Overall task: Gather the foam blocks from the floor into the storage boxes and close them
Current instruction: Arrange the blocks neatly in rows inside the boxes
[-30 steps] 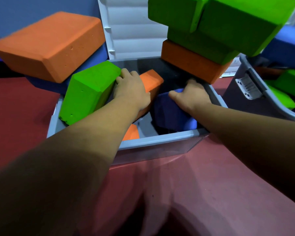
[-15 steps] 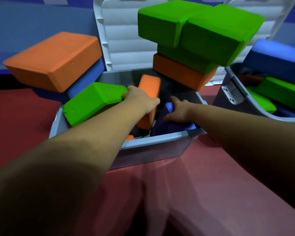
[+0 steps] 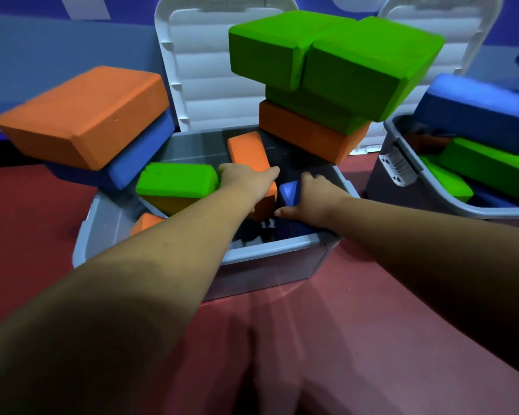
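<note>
A grey storage box (image 3: 270,250) stands open on the red floor, its white lid (image 3: 210,70) upright behind it. Inside, my left hand (image 3: 246,179) grips an orange foam block (image 3: 247,152) standing on end. My right hand (image 3: 315,194) presses on a blue block (image 3: 289,190) beside it. A green block (image 3: 177,179) lies flat in the box's left part, over another orange block (image 3: 146,221). Big orange (image 3: 84,112) and blue (image 3: 138,151) blocks overhang the left rim; green (image 3: 327,55) and orange (image 3: 309,133) blocks pile on the right rim.
A second grey box (image 3: 402,172) stands open at the right, holding green and blue blocks, with a large blue block (image 3: 477,109) across its top. A blue wall runs behind both boxes. Red floor stretches in front.
The green block has dropped flat into the box's left part. My left hand has tipped the orange block more upright, and my right hand has pushed the blue block deeper.
</note>
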{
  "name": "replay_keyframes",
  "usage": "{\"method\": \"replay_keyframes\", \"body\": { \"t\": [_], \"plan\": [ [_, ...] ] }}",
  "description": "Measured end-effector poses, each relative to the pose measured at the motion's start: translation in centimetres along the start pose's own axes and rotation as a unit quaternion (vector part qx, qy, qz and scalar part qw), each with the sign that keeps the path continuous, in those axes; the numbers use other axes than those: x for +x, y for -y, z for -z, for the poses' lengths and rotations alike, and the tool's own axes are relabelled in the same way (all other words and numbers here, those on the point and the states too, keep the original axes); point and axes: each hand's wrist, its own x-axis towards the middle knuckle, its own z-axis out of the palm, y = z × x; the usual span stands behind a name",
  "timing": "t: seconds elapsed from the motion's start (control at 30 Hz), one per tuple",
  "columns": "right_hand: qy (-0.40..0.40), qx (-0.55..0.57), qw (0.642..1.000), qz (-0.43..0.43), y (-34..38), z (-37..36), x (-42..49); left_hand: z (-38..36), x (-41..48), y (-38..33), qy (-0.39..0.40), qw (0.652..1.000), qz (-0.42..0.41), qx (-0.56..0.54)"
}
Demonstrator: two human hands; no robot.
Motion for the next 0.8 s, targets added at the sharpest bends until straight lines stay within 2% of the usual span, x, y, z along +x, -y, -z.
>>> {"method": "replay_keyframes", "body": {
  "t": [0.23,0.53,0.7,0.8],
  "plan": [
    [-0.029,0.008,1.0,-0.007,-0.8,1.4,-0.5,0.0,-0.2,-0.8,-0.02,0.994,0.027,-0.1],
    [-0.109,0.034,0.993,0.013,0.5,2.2,-1.9,2.0,1.6,-1.7,0.009,0.974,0.089,-0.206],
    [-0.103,0.018,0.994,0.009,1.0,2.8,-1.9,2.9,2.3,-1.9,-0.02,0.955,0.129,-0.268],
    [-0.078,0.024,0.997,0.001,0.9,2.8,-1.7,2.5,1.8,-2.6,0.005,0.963,0.112,-0.246]
  ]
}}
